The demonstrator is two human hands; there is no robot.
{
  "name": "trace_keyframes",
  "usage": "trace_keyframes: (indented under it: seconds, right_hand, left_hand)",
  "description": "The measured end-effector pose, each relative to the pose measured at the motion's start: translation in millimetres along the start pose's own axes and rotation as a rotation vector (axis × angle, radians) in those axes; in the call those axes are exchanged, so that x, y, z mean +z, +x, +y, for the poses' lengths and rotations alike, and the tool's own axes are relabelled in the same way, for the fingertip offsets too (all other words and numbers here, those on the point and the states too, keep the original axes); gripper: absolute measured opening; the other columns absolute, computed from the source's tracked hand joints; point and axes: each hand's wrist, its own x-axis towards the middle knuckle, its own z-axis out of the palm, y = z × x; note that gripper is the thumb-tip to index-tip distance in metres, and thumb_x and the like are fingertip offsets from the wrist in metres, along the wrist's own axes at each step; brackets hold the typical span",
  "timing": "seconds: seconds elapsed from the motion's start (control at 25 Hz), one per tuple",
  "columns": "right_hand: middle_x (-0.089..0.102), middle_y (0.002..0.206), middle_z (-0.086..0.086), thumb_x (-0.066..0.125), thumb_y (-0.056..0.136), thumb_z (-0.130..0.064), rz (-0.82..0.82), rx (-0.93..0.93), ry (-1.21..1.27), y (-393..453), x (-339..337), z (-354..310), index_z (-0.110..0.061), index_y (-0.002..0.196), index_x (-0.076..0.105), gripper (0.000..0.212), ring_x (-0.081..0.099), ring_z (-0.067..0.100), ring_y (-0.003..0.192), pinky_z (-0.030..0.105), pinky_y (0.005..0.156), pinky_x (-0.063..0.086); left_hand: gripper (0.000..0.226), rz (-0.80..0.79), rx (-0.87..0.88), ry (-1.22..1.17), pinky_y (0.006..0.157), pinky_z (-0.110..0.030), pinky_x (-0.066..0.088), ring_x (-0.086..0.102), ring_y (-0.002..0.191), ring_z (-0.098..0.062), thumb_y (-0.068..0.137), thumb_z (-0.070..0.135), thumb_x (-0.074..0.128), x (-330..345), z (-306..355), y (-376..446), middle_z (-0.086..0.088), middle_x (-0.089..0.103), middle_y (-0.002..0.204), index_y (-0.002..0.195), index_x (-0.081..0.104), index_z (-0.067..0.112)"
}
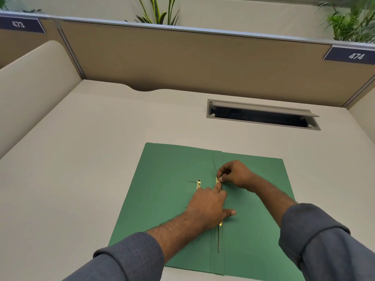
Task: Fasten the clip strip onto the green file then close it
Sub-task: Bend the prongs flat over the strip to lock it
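The green file lies open and flat on the desk. A gold clip strip runs along its centre fold, mostly hidden under my hands, with a thin metal prong pointing toward me. My left hand presses on the strip with its fingers. At the strip's far end, my right hand pinches the other prong, which sticks up at a slant. A second gold strip piece lies loose on the left flap.
A grey cable hatch stands open in the desk beyond the file. Beige partition walls close off the back and left. Plants rise behind the partition.
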Motion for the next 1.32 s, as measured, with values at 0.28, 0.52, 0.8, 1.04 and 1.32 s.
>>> trace_keyframes:
  seconds: [0.28,0.52,0.8,1.04,1.32]
  right_hand:
    - [0.066,0.072,-0.001,0.064,0.079,0.003,0.008,-0.016,0.059,1,1,2,-0.003,0.087,0.073,0.014,0.056,0.006,0.063,0.019,0.059,0.044]
    - [0.066,0.074,0.016,0.075,0.075,-0.001,0.075,-0.095,0.037,5,8,0,-0.008,0.079,0.071,0.009,0.054,0.017,0.066,0.031,0.066,0.047]
    - [0.057,0.060,-0.006,0.079,0.073,-0.014,0.299,0.035,0.041,16,21,2,-0.011,0.074,0.065,0.015,0.051,0.010,0.055,0.025,0.059,0.040]
    - [0.053,0.069,-0.005,0.073,0.080,-0.027,0.431,0.114,0.079,-2,19,18,-0.013,0.095,0.062,0.023,0.052,0.015,0.067,0.027,0.062,0.040]
    - [0.057,0.060,-0.005,0.066,0.086,-0.020,0.411,0.072,0.043,-53,40,19,-0.011,0.100,0.070,0.017,0.051,0.008,0.054,0.023,0.054,0.039]
  left_hand:
    - [0.063,0.009,-0.012,-0.022,0.083,-0.048,0.046,0.059,0.101,-0.034,0.089,0.067,0.044,4,2,1,-0.016,0.043,0.147,0.117,0.052,0.011]
    - [0.067,-0.001,-0.018,-0.015,0.083,-0.048,0.047,0.059,0.103,-0.033,0.088,0.068,0.043,5,2,1,-0.016,0.042,0.150,0.121,0.051,0.010]
    - [0.062,-0.021,-0.040,-0.063,0.082,-0.049,0.046,0.058,0.106,-0.035,0.089,0.063,0.047,5,1,-3,-0.009,0.033,0.156,0.124,0.048,0.011]
    - [0.052,-0.011,-0.035,-0.132,0.080,-0.046,0.046,0.055,0.110,-0.032,0.089,0.052,0.056,11,-6,-4,0.001,0.027,0.159,0.124,0.046,0.015]
    - [0.035,0.018,-0.057,-0.189,0.083,-0.048,0.049,0.057,0.106,-0.032,0.092,0.035,0.056,3,-22,11,0.006,0.032,0.156,0.120,0.050,0.015]
